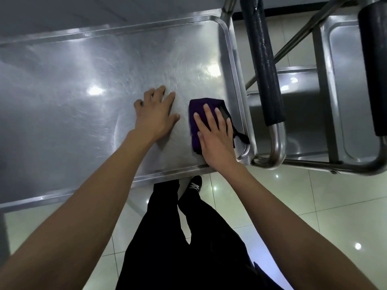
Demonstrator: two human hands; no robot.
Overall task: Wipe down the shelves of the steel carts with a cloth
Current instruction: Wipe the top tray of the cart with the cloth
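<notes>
Cloth (pixel 195 122): a dark purple, folded pad lying flat on the top shelf (pixel 83 80) of the near steel cart, close to that shelf's right edge and toward its near right corner; a loose dark tail of the fabric trails toward the raised rim there. The right hand (pixel 217 141) lies palm-down on the cloth, fingers straight and slightly spread, pressing the fabric against the steel rather than gripping it. The left hand (pixel 156 114) rests on bare metal just beside the cloth, toward the shelf's middle, fingers spread and slightly bent, apparently as a brace. Fine swirl marks and reflected ceiling lights show across the shelf surface. Beyond the right edge stands the cart's tubular handle with a dark foam sleeve (pixel 263 65), and past it a second steel cart (pixel 345 80) with its own rimmed shelves. Below the near edge, pale floor tiles (pixel 314 216) and the person's dark trousers are visible.

Step in hand, as judged: wiping the top shelf at its right end. The next move likely calls for sustained downward pressure while sweeping the cloth along the rim and into the near right corner, then leftward across the remaining surface.
</notes>
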